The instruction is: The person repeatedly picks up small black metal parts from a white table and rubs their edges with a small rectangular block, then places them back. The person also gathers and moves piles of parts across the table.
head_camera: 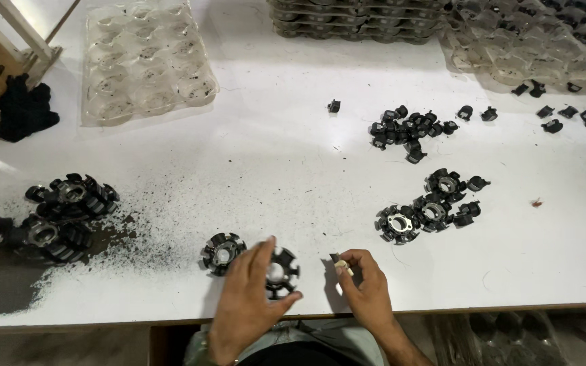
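Left hand (pixel 249 301) pins the core (pixel 281 271) flat, fingers spread; right hand (pixel 367 288) pinches a clip (pixel 336 259): seat it squarely.

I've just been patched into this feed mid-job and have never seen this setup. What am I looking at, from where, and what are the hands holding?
There is no machine here: one camera on a person's head looks down at their two bare hands over a white table. The left hand rests on a black ring-shaped part with teeth around it; a similar part lies just beside it. The right hand pinches a small black piece in its grip. More toothed rings sit in dark dust at the left and others at the right, with small black clips scattered behind and clear plastic trays at the back.
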Demonstrator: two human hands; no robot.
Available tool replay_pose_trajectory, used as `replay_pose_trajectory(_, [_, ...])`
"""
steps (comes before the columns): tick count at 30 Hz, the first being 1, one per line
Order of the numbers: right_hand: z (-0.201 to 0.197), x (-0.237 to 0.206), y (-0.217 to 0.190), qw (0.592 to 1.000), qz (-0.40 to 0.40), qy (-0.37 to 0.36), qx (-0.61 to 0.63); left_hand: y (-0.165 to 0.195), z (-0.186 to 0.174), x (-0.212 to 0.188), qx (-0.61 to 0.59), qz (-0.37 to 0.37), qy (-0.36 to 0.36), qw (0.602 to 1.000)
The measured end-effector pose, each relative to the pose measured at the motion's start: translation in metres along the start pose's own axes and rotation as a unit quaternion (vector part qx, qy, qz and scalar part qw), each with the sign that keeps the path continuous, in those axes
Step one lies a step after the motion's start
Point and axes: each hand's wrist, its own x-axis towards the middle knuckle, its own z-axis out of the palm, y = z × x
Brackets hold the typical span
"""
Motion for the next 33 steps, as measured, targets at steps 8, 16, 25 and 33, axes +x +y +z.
replay_pose_trajectory(8, [0.02,-0.016,-0.002,0.998,-0.055,-0.023,0.009,-0.007,0.032,-0.017,-0.021,0.097,0.119,0.988])
replay_pose_trajectory(16, [0.043,-0.019,-0.027,0.987,-0.155,-0.021,0.027,-0.005,0.016,-0.01,-0.02,0.077,0.091,0.993])
replay_pose_trajectory(25, [0.053,-0.014,-0.035,0.988,-0.143,-0.052,-0.029,-0.003,0.017,-0.006,-0.02,0.031,0.084,0.996])
replay_pose_trajectory(33, [0.058,-0.026,-0.027,0.98,-0.181,-0.008,-0.076,-0.012,0.018,-0.004,0.068,0.127,0.052,0.988])
